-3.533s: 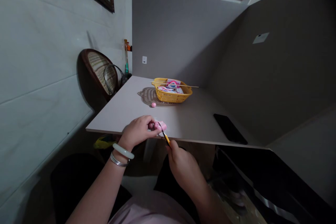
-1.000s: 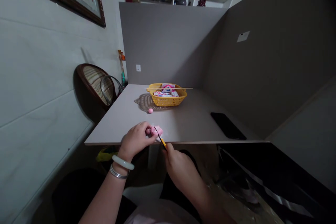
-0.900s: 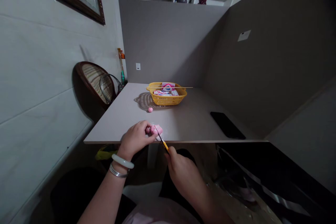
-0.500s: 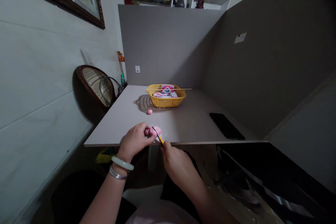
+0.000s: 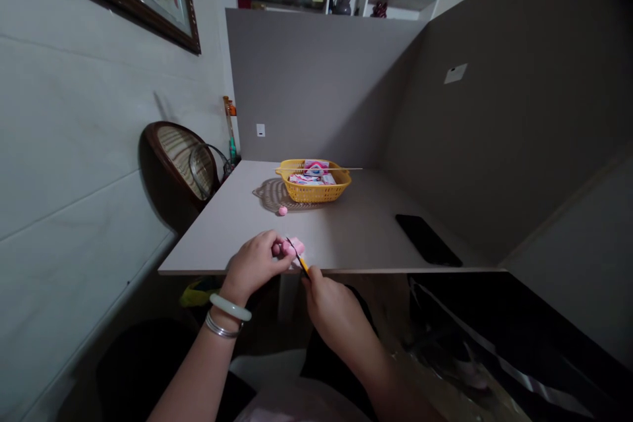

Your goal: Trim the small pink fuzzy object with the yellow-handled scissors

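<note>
Near the table's front edge, my left hand (image 5: 256, 260) pinches a soft-looking pink lump (image 5: 297, 244) between thumb and fingers. A jade-coloured bangle and silver bracelets circle that wrist. My right hand (image 5: 330, 299) is closed around the yellow handle of a small knife (image 5: 303, 266). Its dark, thin blade lies across the pink lump, beside my left fingertips; how deep it goes into the lump I cannot tell. Farther back on the table sits a small pink ball (image 5: 283, 211), apart from both hands.
A yellow plastic basket (image 5: 316, 194) holding pink-and-white packets stands behind the ball, with a thin stick (image 5: 346, 169) across its rim. A black flat tablet-like object (image 5: 428, 239) lies at the right. Grey panels (image 5: 316, 79) enclose the table's back and right side.
The view has shifted very slightly. Both hands, the knife and the pink lump stay nearly in the same place.
</note>
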Tool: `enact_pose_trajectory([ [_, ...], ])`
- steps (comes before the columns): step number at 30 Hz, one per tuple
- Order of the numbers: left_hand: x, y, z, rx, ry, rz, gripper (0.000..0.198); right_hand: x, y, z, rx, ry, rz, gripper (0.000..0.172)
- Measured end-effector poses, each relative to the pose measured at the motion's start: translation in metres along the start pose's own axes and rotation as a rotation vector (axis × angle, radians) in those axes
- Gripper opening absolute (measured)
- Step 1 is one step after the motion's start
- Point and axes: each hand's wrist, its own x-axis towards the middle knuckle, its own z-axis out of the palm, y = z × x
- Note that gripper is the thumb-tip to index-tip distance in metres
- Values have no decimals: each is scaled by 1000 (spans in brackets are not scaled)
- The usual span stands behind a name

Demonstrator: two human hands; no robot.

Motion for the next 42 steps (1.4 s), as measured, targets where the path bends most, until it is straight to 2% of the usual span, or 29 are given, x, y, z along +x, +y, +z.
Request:
enact_pose_trajectory([
  [3,0,-1,1,10,6,-14,24,-3,1,3,25,-4,-1,18],
  [8,-1,1,2,-9,6,14,29,-31,17,12,128,-74,51,20],
  [11,-1,1,2,-9,13,23,27,-37,22,10,106,-85,65,18],
  [19,-1,0,2,11,7,5,23,-19,10,-6,21,-64,16,17],
  [25,0,0,2,19,17,-3,24,-1,0,-9,-14,-20,-12,17],
  [34,-2,3,1,8,17,11,23,-28,22,3,94,-93,50,20],
  [42,-1,3,0,-10,19,16,23,4,1,-4,29,-30,20,18],
])
